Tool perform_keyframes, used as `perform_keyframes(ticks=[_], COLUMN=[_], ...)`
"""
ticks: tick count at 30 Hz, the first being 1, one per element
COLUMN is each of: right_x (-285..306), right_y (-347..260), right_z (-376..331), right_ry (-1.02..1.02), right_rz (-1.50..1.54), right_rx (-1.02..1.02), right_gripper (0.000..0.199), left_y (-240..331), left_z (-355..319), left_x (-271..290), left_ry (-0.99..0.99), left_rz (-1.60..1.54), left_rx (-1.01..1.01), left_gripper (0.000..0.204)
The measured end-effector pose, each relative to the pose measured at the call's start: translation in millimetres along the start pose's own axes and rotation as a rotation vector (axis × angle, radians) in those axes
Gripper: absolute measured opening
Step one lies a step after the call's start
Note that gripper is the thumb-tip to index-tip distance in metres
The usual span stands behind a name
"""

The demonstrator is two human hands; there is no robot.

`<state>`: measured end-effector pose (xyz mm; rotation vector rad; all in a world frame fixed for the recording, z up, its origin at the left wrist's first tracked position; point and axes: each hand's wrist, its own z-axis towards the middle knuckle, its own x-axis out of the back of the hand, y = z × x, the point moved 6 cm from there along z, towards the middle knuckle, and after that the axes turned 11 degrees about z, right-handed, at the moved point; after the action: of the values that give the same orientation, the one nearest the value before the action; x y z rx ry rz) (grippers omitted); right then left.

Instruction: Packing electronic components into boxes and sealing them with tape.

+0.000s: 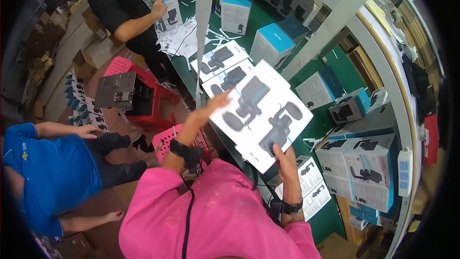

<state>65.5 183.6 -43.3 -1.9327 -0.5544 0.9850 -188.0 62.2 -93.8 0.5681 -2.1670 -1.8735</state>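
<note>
A white printed card sleeve point(273, 110), showing black microphones on stands, is tilted in front of me. My right hand point(286, 162) grips its lower right edge, thumb on the printed face and fingers behind. My left hand point(218, 104) is at the sleeve's left side, slightly blurred, with its fingers stretched out over the printed face. Whether those fingertips touch the card cannot be made out. Behind the held sleeve, more printed white cartons point(220, 60) lie on the green table point(268, 7).
White-and-blue boxes point(273, 43) stand across the table, with a large stack point(357, 163) at right. A grey post point(205, 29) rises by the table. Paper scraps point(179, 41) lie near a co-worker in black point(122, 7). At left are a person in blue point(52, 168) and a red stool point(155, 98).
</note>
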Motion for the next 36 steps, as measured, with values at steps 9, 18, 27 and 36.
perform_keyframes(ticks=[9, 18, 27, 36], right_x=[-104.3, -119.6, -132.4, 62.7], right_y=[-26.0, 8.9, 21.8, -112.1], right_z=[89.2, 163.9, 154.9, 120.5], right_ry=[-0.15, -0.181, -0.253, 0.345], right_rz=[-0.086, 0.084, 0.024, -0.83], right_rx=[-0.134, -0.305, -0.324, 0.391], right_gripper=[0.095, 0.12, 0.124, 0.053], left_y=[62.6, 87.7, 86.3, 201.4], left_z=[68.4, 142.0, 137.8, 67.6], left_x=[155.2, 214.0, 246.2, 71.3], left_ry=[0.1, 0.085, 0.182, 0.739], left_rz=[-0.236, 0.652, 1.043, 1.132], left_rx=[0.008, 0.218, 0.209, -0.35], left_gripper=[0.052, 0.059, 0.091, 0.024])
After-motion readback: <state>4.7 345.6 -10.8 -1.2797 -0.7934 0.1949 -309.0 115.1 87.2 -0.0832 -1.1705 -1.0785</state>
